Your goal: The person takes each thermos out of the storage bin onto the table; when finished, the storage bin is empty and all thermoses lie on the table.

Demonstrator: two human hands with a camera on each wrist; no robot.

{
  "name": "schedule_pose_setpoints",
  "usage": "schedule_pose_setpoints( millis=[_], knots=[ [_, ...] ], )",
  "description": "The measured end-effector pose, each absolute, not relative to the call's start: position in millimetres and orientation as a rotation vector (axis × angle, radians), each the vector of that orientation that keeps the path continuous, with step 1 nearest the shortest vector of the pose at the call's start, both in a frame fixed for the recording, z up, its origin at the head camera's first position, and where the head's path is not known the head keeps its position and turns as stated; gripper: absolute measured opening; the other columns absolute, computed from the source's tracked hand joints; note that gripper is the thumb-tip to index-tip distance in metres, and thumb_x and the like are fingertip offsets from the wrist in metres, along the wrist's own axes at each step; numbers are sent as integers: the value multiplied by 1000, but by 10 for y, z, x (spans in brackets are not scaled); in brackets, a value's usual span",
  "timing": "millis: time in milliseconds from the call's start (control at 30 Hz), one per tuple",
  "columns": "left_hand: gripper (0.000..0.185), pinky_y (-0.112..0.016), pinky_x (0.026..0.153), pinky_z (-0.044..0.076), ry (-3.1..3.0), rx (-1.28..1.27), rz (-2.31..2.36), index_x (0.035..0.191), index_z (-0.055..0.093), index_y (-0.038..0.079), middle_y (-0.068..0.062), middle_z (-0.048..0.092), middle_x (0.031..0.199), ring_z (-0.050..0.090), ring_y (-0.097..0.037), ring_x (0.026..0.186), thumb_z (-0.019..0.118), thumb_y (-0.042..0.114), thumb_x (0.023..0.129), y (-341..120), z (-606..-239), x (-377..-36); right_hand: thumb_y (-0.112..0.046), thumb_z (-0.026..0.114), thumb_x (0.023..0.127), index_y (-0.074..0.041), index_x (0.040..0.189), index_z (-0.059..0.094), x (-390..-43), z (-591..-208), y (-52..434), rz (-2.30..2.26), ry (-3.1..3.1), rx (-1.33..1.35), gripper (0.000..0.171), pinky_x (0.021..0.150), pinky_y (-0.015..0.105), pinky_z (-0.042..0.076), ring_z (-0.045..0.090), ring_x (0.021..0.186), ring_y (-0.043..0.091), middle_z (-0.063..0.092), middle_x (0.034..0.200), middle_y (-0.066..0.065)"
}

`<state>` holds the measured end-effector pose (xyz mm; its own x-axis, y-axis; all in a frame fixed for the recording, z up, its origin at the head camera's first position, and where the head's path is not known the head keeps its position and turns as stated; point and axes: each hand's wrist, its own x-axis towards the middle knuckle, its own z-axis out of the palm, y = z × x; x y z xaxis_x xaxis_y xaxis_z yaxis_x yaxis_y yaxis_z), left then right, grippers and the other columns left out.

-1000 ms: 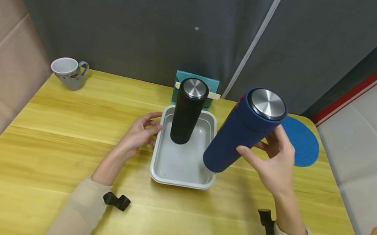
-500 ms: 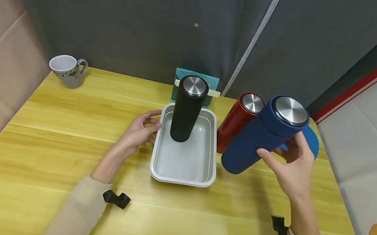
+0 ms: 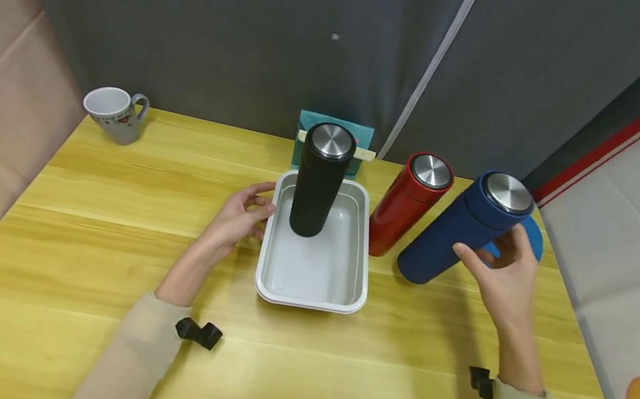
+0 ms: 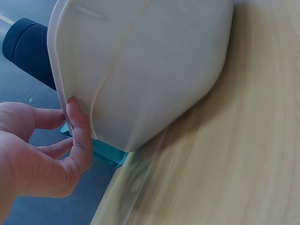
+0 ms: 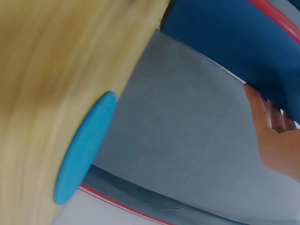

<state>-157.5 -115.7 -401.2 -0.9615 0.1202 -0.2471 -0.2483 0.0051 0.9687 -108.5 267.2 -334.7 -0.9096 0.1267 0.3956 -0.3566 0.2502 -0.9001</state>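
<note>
Wooden table (image 3: 94, 260), grey tray (image 3: 310, 289) at centre with black flask (image 3: 317, 188) upright inside. Blue flask (image 3: 462, 229), over the tray a second ago, is now right of red flask (image 3: 408, 204), tilted, base near the table: being set down. Right hand (image 3: 504, 276) wraps it; left hand (image 3: 236, 221), fingers loose, touches the tray rim.

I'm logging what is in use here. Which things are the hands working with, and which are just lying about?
In use:
- tall blue steel-capped flask, gripped by the right hand
- shallow grey rectangular tray, touched by the left hand
- tall black steel-capped flask, standing in it

Lying about:
- red steel-capped flask
- white mug
- round blue mat
</note>
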Motion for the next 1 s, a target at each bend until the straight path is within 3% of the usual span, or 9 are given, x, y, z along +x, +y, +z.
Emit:
schedule_pose_setpoints(
  millis=[1000],
  knots=[
    [49, -27, 60, 56, 2047, -145, 2022, 145, 42, 15, -13, 50, 117, 55, -24, 85, 55, 10, 98, -1158, -4016, -1578, 3, 76, 78, -12, 133, 54, -1462, -3656, 2680, 1680, -2194, 76, 61, 78, 15, 53, 57, 106, 15, 59, 115, 0]
  ],
)
